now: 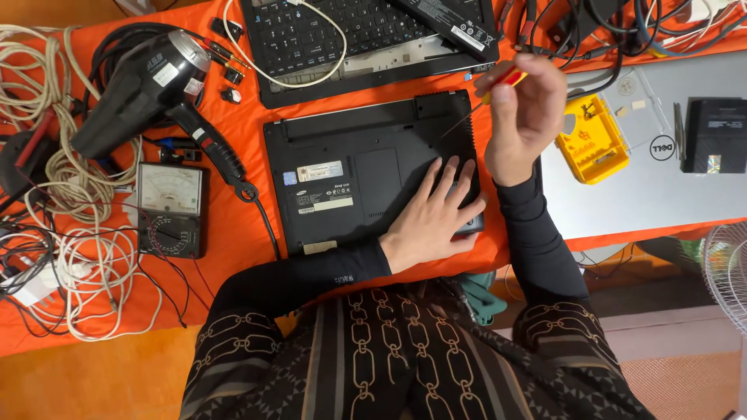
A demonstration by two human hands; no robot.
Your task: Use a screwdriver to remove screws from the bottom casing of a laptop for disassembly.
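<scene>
A black laptop (350, 171) lies upside down on the orange cloth (241, 225), its underside with stickers facing up. My left hand (436, 214) rests flat on its near right corner, fingers spread. My right hand (525, 113) is raised above the laptop's far right corner, closed around a small screwdriver (502, 80) with a red and yellow handle; its thin shaft points down-left toward the laptop's back edge.
A black hair dryer (148, 89) and an analog multimeter (170, 210) lie at left among coiled white cables (78, 257). A laptop keyboard panel (342, 39) is behind. At right sit a yellow bit case (591, 140), a silver laptop (661, 179) and a black adapter (714, 134).
</scene>
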